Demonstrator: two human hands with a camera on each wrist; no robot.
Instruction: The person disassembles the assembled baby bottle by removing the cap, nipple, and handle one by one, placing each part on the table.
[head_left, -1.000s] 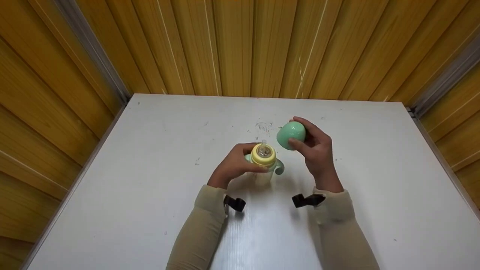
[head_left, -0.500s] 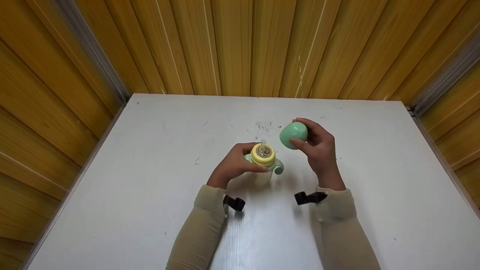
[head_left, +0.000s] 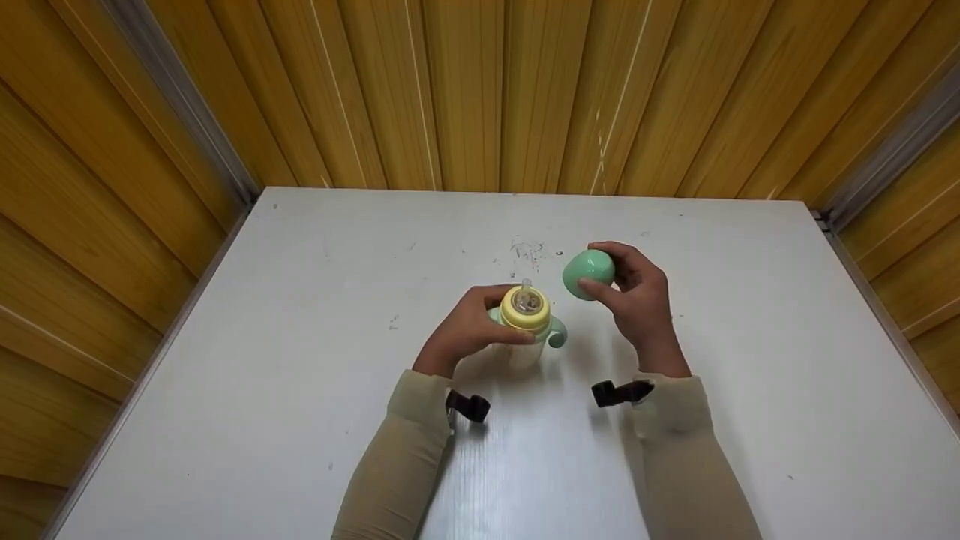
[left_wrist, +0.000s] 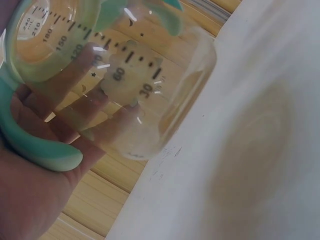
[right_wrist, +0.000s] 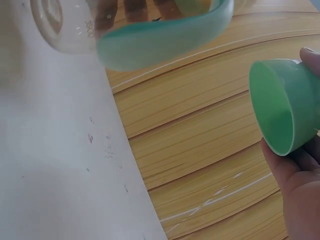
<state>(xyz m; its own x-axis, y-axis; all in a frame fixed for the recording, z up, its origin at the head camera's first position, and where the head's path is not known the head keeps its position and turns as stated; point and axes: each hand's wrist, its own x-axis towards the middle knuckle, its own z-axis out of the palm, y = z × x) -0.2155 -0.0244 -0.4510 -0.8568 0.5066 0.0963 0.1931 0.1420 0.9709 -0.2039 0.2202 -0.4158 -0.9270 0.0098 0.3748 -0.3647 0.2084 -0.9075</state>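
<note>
My left hand (head_left: 472, 326) grips a clear baby bottle (left_wrist: 135, 90) round its upper part, just below the yellow collar (head_left: 525, 319). A clear teat (head_left: 527, 298) pokes up from the collar, uncovered. Pale green handles (left_wrist: 42, 150) stick out at the bottle's sides, and measuring marks run along its wall. The bottle is held over the table, its shadow lying below it in the left wrist view. To the right and slightly farther back, my right hand (head_left: 637, 296) pinches a green domed cap (head_left: 589, 274) between thumb and fingers. The cap's hollow side faces the bottle in the right wrist view.
The white table (head_left: 300, 337) has small dark scuffs near its middle. Yellow wood-look panels (head_left: 465, 97) wall it in at the back and both sides. A black wrist mount (head_left: 471, 406) juts from the left sleeve, and another black mount (head_left: 621, 393) from the right.
My right hand has shifted a little to the right with the cap, drawing it slightly away from the bottle. The left hand and bottle have stayed almost still.
</note>
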